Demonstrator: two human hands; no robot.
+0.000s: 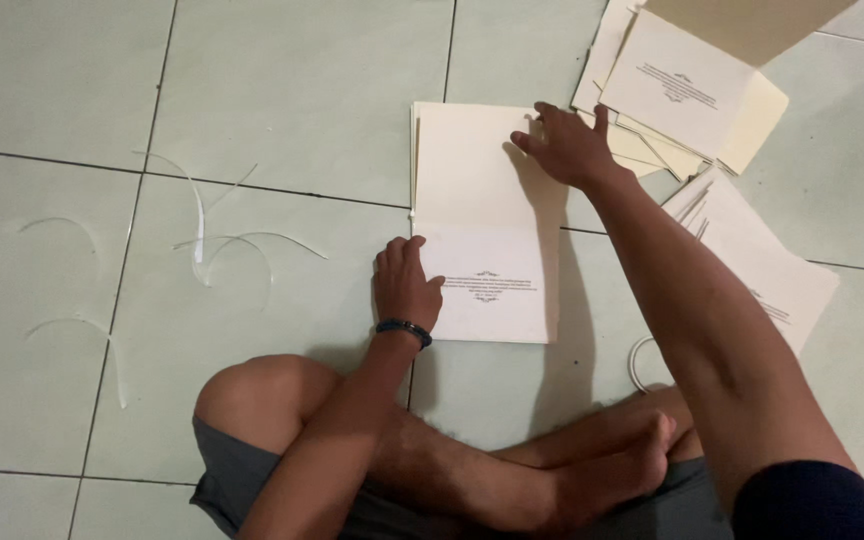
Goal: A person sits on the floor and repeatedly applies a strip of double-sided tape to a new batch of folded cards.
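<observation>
A cream folded card [477, 190] lies open on the tiled floor in front of me, its lower white panel carrying small printed text. My left hand [404, 285] rests flat on the card's lower left edge, a dark band on the wrist. My right hand [567, 145] presses its spread fingers on the card's upper right corner. Neither hand grips anything.
More cream cards [697, 90] are stacked loosely at the upper right, and another pile [767, 265] lies under my right forearm. Thin curled paper strips [217, 245] are scattered on the floor to the left. My crossed legs fill the lower middle.
</observation>
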